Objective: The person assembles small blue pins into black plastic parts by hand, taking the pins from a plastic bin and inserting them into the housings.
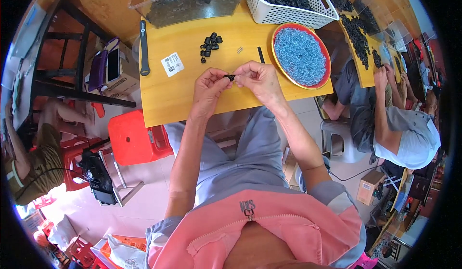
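Over the near edge of the yellow table (187, 100), a small black plastic part (230, 77) is pinched between my two hands. My left hand (208, 87) grips it from one side with thumb and forefinger, and my right hand (262, 83) closes on the other side, fingertips touching it. Whether the right fingers also hold something tiny is hidden. Beyond them lies a loose group of black plastic caps (210, 44), with a few tiny light-coloured bits (239, 50) to the right. A red-rimmed round tray (328, 71) full of small clear bluish pieces (299, 54) stands beside my right hand.
A clear bin (192, 13) and a white perforated basket (269, 14), both holding black parts, stand at the back. On the table are a white printed label (172, 64), a black strap (144, 47) and a black strip (261, 55). A red stool (130, 136) and co-workers flank me.
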The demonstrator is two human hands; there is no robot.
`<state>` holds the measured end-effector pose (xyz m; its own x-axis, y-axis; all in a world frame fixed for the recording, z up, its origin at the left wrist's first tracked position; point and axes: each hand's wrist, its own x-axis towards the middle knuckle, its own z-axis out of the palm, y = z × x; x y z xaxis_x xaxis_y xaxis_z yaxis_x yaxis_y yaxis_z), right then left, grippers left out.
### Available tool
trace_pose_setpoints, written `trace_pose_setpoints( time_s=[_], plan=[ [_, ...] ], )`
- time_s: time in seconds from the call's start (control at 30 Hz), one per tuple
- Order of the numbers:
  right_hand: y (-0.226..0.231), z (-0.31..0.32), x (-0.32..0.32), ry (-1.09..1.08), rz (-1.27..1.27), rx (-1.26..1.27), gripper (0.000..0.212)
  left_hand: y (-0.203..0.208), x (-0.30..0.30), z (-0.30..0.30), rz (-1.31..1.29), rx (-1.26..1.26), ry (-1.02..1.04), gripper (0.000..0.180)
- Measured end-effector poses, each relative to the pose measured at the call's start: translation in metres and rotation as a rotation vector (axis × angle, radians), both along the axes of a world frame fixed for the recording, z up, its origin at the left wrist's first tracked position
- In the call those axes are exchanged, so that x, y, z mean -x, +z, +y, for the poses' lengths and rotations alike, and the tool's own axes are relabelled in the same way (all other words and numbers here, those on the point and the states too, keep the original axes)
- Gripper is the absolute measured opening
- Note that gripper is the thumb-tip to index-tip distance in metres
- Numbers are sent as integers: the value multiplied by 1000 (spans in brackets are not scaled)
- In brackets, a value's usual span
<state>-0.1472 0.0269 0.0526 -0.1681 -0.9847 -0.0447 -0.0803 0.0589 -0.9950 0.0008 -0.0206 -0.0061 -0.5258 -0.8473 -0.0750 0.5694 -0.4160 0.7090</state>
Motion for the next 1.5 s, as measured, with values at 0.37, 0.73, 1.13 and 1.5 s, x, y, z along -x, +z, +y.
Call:
trace_pose_setpoints(
  time_s=[0.37, 0.73, 1.13, 1.5],
  plan=[
    [0, 4, -4, -80, 249, 107, 9, 3, 1, 3, -73, 51, -6, 11],
    [-8, 4, 1, -62, 132, 84, 9, 0, 2, 2, -68, 30, -4, 11],
    [-2, 6, -5, -95, 373, 132, 7, 0, 3, 3, -138, 121, -4, 9],
    [-12, 0, 0, -61, 361, 60, 11, 3, 12, 7, -299, 232, 55, 7]
  ],
)
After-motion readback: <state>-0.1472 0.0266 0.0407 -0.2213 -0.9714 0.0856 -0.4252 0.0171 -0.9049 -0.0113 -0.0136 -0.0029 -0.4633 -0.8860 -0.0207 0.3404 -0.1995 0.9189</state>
